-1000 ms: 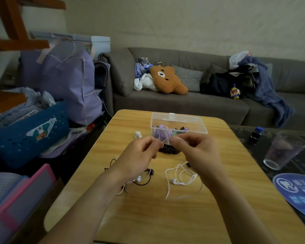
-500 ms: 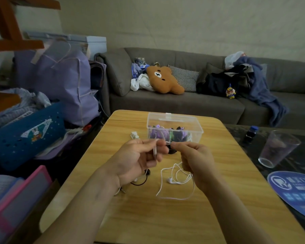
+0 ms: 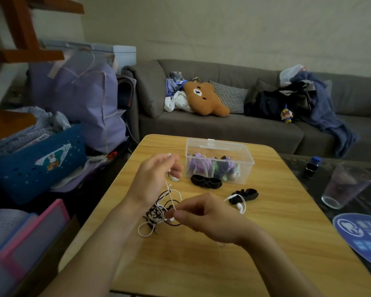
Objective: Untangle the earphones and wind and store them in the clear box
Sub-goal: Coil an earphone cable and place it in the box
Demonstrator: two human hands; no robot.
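A knot of white and black earphone cords lies on the wooden table between my hands. My left hand is raised over the knot and pinches one end of the white cord, which runs down into the tangle. My right hand sits low beside the knot and pinches the white cord near an earbud. Two white earbuds trail to the right. The clear box stands behind, open, with purple, green and black wound earphones inside.
Two black cord winders lie near the box: one in front of it, another to the right. A drinking glass and a small bottle stand on the dark side table at right. Baskets and bags crowd the left.
My hands have drawn apart: the left rose, the right dropped toward me onto the tangle. The white cord now stretches between them. The camera has moved in closer.
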